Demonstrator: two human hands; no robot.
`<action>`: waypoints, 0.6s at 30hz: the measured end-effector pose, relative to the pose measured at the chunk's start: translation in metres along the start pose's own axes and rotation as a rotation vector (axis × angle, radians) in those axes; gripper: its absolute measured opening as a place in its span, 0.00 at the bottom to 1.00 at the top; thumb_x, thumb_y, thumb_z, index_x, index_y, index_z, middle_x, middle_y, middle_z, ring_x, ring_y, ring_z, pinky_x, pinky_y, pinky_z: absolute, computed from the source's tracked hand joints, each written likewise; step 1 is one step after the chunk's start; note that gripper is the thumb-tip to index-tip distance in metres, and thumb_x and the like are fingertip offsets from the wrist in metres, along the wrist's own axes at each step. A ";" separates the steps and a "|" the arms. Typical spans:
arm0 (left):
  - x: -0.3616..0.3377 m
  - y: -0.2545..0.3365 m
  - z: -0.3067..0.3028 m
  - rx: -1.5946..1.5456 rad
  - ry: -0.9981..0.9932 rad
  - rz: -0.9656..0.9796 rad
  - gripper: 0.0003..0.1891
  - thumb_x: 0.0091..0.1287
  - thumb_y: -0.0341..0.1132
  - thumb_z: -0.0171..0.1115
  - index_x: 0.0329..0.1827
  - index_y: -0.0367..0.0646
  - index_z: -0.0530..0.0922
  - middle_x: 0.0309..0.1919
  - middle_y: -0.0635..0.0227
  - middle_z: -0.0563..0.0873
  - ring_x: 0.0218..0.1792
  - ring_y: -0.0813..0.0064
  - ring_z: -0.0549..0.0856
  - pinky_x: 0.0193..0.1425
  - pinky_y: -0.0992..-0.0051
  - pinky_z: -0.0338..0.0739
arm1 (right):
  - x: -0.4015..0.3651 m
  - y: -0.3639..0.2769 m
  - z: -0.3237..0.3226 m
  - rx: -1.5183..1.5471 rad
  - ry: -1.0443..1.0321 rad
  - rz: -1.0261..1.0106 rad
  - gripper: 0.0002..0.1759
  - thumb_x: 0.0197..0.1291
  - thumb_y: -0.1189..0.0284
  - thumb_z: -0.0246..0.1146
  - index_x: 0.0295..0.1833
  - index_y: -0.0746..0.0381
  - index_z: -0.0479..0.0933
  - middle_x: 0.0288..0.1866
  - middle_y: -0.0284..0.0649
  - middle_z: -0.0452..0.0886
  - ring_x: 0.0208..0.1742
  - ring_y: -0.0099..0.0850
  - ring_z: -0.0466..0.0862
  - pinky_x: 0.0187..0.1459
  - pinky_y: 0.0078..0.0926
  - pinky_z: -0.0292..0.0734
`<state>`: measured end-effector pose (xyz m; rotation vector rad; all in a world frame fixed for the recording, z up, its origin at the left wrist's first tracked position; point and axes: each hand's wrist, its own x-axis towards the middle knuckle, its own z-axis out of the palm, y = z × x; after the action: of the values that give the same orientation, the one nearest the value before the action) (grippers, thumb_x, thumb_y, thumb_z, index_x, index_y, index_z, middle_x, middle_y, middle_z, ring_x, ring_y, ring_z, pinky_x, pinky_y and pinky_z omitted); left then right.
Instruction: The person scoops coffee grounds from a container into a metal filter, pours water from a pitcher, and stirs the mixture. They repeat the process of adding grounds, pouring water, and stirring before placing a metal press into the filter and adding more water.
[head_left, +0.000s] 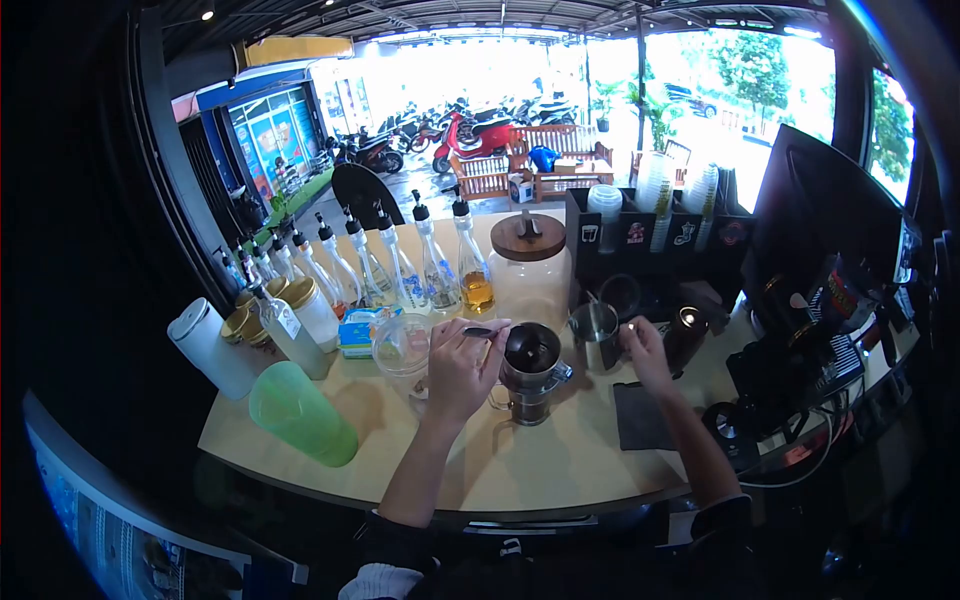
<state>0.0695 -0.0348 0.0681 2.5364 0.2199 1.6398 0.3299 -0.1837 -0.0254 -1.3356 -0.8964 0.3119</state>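
My left hand (463, 370) is closed on a dark-handled utensil (480, 332), beside a dark round filter cup (532, 350). That cup sits on top of a glass mug (529, 405) with dark contents. Over to the right, my right hand (645, 352) is closed at the side of a metal pitcher (597, 335), at its handle. A thin spoon or rod stands in the pitcher. Just left of my left hand is a clear plastic jug (400, 350). A dark cloth or mat (645, 417) lies below my right hand.
Pump bottles (407, 280) line the counter's back left. A glass jar with a wooden lid (530, 240) stands behind the mug. A green cup (300, 412) is at front left, a cup rack (660, 240) at back right, and a dark machine (790, 370) at right.
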 end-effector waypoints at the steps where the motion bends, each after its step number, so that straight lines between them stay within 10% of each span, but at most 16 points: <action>1: 0.000 0.000 0.000 0.000 0.010 -0.008 0.06 0.64 0.33 0.65 0.42 0.46 0.85 0.30 0.71 0.85 0.34 0.71 0.81 0.45 0.67 0.69 | 0.005 -0.013 -0.001 -0.002 -0.004 0.006 0.11 0.72 0.69 0.55 0.35 0.61 0.70 0.27 0.24 0.68 0.30 0.13 0.66 0.31 0.15 0.62; 18: 0.005 0.006 -0.003 -0.034 0.056 -0.065 0.07 0.61 0.31 0.67 0.41 0.46 0.84 0.25 0.72 0.85 0.30 0.72 0.82 0.41 0.69 0.69 | 0.040 -0.139 0.029 -0.189 -0.296 -0.225 0.13 0.64 0.73 0.64 0.33 0.64 0.66 0.22 0.25 0.63 0.24 0.11 0.60 0.26 0.15 0.62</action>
<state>0.0691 -0.0398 0.0753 2.4345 0.2747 1.6768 0.2951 -0.1719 0.1169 -1.3659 -1.3402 0.2580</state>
